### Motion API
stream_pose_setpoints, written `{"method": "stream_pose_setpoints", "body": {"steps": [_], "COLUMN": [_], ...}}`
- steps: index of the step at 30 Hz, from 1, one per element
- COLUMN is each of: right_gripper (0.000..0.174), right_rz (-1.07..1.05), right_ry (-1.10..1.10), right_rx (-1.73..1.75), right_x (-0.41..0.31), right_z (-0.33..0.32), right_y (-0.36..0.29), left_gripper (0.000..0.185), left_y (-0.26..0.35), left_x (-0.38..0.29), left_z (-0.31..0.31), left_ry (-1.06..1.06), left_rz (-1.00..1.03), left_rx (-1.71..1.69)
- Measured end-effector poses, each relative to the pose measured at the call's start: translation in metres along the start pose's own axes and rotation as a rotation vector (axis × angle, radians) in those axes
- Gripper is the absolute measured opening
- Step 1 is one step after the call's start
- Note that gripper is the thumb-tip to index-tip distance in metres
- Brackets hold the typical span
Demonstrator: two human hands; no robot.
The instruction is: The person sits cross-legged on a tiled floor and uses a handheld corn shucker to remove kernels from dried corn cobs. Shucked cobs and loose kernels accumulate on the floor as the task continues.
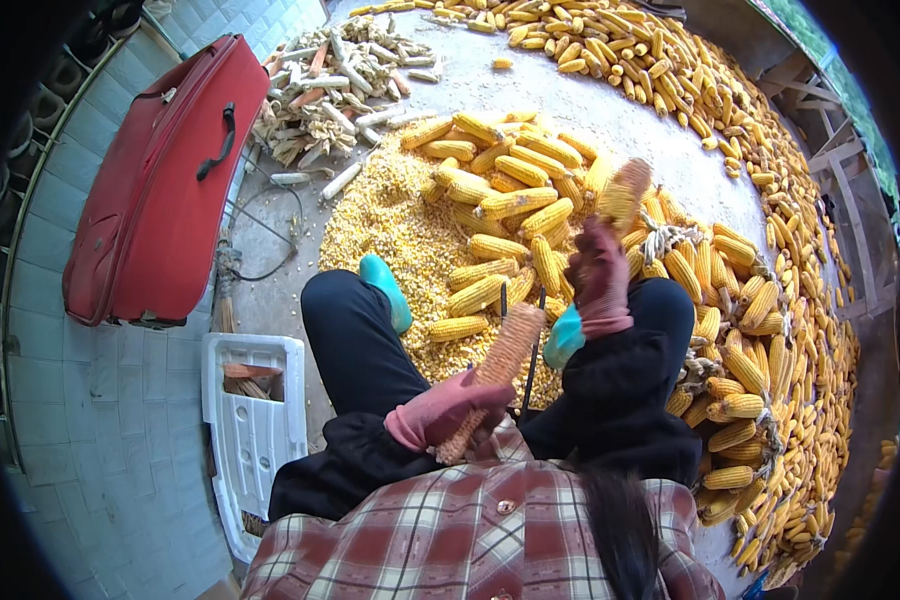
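My left hand, in a pink glove, grips a bare reddish corn cob close to my lap. Its lower end sticks out beneath the fingers. Farther forward, my right hand, also gloved in pink, is closed around a second corn cob. This one has a yellowish lower part and a brown tip, blurred. Dark thin metal rods stand between my knees. Beyond them, whole yellow corn ears lie heaped on loose kernels, which surround my turquoise shoes.
Stripped cobs and husks are piled ahead on the left, near a red suitcase. A white foam lid or box lies by my left leg. Tied corn bundles crowd my right side. More ears cover the far floor.
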State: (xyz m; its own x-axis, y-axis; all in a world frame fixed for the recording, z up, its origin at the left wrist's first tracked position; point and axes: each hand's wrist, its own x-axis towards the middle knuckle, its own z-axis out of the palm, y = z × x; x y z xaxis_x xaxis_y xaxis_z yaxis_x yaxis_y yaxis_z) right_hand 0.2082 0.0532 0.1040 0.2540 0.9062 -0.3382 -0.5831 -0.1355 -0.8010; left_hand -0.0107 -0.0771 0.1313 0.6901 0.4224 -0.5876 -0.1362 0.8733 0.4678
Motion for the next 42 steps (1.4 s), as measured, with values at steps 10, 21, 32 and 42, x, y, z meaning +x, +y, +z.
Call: {"method": "stream_pose_setpoints", "body": {"steps": [10, 21, 32, 42], "right_gripper": [0.069, 0.057, 0.044, 0.034], "right_rz": [0.292, 0.467, 0.481, 0.539], "right_ry": [-0.316, -0.497, -0.434, -0.498], "right_rx": [0.275, 0.259, 0.168, 0.099], "right_x": [-0.028, -0.048, -0.055, -0.08], "right_z": [-0.023, -0.014, -0.026, -0.011], "right_y": [-0.039, -0.004, 0.04, 0.063], "left_gripper": [0.052, 0.051, 0.044, 0.046], "left_y": [-0.035, -0.007, -0.004, -0.023], "left_x": [0.018, 0.025, 0.029, 0.047], "left_z": [-0.035, -0.037, -0.034, -0.037], "left_ry": [-0.067, 0.134, 0.307, 0.413], "left_rz": [-0.199, 0.151, 0.393, 0.716], "left_rx": [-0.393, -0.421, -0.12, 0.835]}}
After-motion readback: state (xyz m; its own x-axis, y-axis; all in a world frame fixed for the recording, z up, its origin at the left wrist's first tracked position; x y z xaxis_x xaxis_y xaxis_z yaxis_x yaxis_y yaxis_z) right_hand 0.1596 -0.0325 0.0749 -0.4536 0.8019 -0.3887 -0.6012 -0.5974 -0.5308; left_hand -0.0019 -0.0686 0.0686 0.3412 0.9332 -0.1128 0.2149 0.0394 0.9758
